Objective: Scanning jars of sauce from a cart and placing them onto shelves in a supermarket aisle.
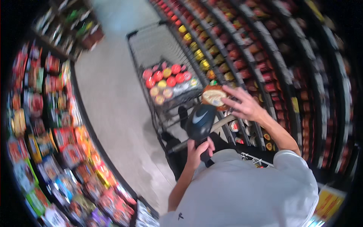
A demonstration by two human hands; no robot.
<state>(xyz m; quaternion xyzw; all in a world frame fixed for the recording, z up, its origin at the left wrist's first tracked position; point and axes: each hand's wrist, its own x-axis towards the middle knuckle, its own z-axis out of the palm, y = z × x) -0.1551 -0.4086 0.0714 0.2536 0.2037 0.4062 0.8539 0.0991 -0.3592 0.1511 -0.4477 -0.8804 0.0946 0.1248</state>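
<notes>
My left hand (199,151) is wrapped around the handle of a dark handheld scanner (200,120), which has a pale curved mark on its head. Just beyond the scanner's head, my right hand (244,103) holds an orange-brown tub (214,96) by its right side, fingers spread along it. The tub's cream label faces up, too blurred to read. Before me stands a wire shopping cart (153,109). Several red- and yellow-lidded containers (167,78) sit in it. The cart's handle bar (222,124) passes beneath my hands.
Tiered shelves (256,62) packed with red, yellow and brown containers rise close on the right. Along the left runs a low display (82,159) of packaged food. Grey floor (113,93) lies between the display and the cart. A dark produce rack (71,31) stands at the far left.
</notes>
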